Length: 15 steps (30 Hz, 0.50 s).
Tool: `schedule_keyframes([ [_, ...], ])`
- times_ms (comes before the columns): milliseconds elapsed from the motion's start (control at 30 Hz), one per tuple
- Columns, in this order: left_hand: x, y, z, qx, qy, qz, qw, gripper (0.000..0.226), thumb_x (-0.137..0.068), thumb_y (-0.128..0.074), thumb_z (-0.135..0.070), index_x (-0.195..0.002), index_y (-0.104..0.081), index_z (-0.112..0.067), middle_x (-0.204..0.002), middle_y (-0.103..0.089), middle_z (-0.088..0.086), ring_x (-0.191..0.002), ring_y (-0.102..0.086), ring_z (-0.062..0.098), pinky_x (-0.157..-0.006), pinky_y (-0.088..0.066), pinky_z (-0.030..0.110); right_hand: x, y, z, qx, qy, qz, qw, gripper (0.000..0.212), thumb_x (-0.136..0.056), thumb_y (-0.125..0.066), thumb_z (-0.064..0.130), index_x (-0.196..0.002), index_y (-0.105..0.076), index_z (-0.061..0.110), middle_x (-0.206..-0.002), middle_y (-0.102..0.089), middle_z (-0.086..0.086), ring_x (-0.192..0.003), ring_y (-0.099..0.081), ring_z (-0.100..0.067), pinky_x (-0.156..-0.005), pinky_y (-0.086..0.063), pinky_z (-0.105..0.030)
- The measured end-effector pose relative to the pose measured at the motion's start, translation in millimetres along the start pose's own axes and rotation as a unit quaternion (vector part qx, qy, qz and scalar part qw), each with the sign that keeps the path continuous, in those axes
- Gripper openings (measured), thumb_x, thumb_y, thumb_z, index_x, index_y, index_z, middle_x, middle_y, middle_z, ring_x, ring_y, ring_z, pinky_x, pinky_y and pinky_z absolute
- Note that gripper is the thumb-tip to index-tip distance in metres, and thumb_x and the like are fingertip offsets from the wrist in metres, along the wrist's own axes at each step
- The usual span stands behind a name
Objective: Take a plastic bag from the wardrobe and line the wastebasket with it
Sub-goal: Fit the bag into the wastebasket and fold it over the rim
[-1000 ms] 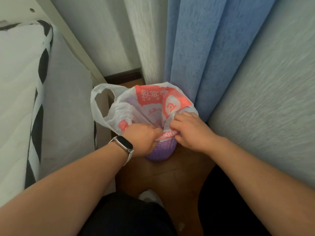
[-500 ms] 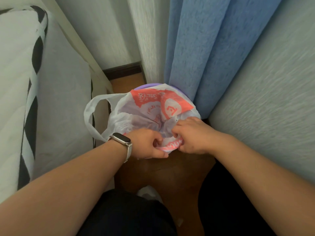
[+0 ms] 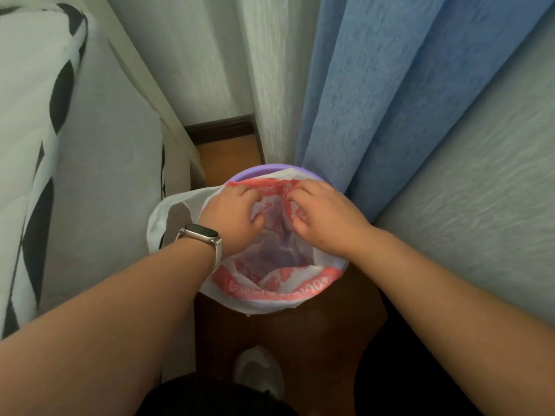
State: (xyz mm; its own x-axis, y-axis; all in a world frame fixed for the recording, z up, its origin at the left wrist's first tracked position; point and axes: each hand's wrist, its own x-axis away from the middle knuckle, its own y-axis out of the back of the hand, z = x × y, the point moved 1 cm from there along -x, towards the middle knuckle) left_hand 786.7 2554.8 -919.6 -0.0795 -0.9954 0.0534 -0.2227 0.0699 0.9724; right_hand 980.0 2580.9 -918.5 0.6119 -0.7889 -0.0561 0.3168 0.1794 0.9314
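Note:
A purple wastebasket (image 3: 255, 171) stands on the wooden floor between the bed and the curtain; only its far rim shows. A white plastic bag with red print (image 3: 270, 291) sits inside it, its near edge folded over the near rim and one handle loop (image 3: 156, 223) hanging out on the left. My left hand (image 3: 229, 219), with a watch on the wrist, pinches the bag's far edge near the far rim. My right hand (image 3: 322, 219) pinches the same far edge just to the right. The bag's mouth gapes between my wrists.
A bed with a white and black patterned cover (image 3: 45, 151) fills the left. A blue curtain (image 3: 375, 94) hangs right behind the basket, against a pale wall (image 3: 480, 190) on the right. A white shoe (image 3: 258, 373) and dark trousers show at the bottom.
Both hands moved from the bag's near edge across the mouth to its far edge. The near edge now lies folded over the rim and the bag stands open inside the basket.

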Motion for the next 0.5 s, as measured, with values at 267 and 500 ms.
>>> schedule_keyframes([
  [267, -3.6, 3.9, 2.8, 0.029, 0.014, -0.146, 0.989, 0.020, -0.090, -0.055, -0.019, -0.107, -0.063, -0.011, -0.110, -0.061, 0.009, -0.102, -0.053, 0.028, -0.085, -0.041, 0.041, -40.4, -10.4, -15.2, -0.022, -0.068, -0.125, 0.990, 0.025, -0.093, -0.049, 0.019, -0.114, -0.061, 0.010, -0.114, -0.058, -0.010, -0.102, -0.054, -0.031, -0.086, -0.047, -0.045],
  [500, -23.7, 10.7, 29.7, 0.045, 0.073, -0.044, 0.995, 0.025, -0.098, -0.045, -0.020, -0.117, -0.061, -0.017, -0.115, -0.060, 0.005, -0.104, -0.055, 0.026, -0.089, -0.041, 0.040, -41.4, -9.7, -34.2, 0.049, -0.118, -0.023, 0.992, 0.034, -0.088, -0.057, 0.030, -0.116, -0.061, 0.011, -0.110, -0.052, -0.011, -0.103, -0.049, -0.032, -0.081, -0.044, -0.041],
])
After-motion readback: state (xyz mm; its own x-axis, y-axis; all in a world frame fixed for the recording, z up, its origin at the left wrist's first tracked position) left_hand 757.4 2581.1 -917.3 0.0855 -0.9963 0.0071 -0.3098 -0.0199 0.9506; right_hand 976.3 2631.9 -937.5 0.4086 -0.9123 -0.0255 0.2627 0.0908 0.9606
